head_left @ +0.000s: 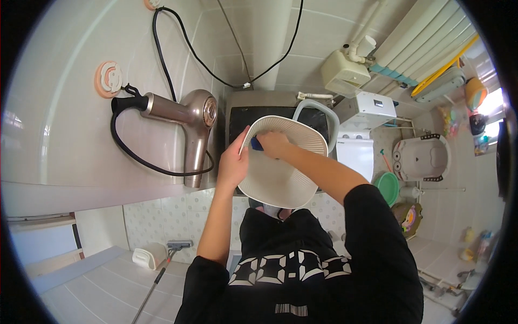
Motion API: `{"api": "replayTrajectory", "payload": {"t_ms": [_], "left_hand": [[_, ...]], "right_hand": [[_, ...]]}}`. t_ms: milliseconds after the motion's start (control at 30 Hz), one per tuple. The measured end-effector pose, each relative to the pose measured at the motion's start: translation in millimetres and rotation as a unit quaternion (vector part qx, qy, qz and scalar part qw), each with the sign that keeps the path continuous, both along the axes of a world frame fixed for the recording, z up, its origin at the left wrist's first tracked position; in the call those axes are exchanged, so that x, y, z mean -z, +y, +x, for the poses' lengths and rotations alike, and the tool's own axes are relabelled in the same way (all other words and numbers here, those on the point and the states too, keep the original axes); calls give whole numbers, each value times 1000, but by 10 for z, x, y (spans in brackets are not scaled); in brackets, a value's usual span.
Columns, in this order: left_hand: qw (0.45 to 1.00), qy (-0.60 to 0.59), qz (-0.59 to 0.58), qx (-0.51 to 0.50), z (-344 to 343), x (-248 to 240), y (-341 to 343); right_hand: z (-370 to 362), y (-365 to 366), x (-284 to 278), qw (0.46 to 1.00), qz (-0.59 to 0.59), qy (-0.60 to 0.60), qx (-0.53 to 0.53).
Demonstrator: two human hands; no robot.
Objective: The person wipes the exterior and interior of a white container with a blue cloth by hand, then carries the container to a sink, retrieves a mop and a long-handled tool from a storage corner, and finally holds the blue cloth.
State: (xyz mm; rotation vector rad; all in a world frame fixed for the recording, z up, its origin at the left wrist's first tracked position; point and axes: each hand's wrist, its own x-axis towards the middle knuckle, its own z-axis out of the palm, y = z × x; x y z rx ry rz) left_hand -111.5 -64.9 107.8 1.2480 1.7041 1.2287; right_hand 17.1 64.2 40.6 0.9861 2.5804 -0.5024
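Observation:
A white laundry-type basket (275,183) with ribbed inner walls is tilted so its mouth faces me. My left hand (233,164) is closed on its left rim, thumb at the edge. Inside the basket, my right hand (273,143) reaches across to the left wall, fingers bent round a small blue piece (256,144) pressed against that wall. Fingers cover most of the blue piece, so I cannot tell whether it is a cloth or a sponge. A grey loop handle (332,127) sticks out past the basket's far right rim. Beneath lies a dark flat top (237,120).
On the left wall hangs a metallic hair dryer (199,135) with its black cord looping down. A white toilet (355,154) stands to the right, beyond it a green basin (386,188) and a pale washbasin-shaped tub (423,157). A long-handled mop (159,275) leans at lower left.

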Motion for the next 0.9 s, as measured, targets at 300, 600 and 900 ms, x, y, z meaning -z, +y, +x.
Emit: {"api": "replayTrajectory", "payload": {"t_ms": [300, 600, 900], "left_hand": [[995, 69, -41, -65, 55, -53, 8], [988, 110, -6, -107, 127, -32, 45], [987, 121, -26, -104, 191, -63, 51]], "right_hand": [[141, -43, 730, 986, 103, -5, -133], [429, -120, 1087, 960, -149, -95, -218], [302, -94, 704, 920, -281, -202, -183]]}}
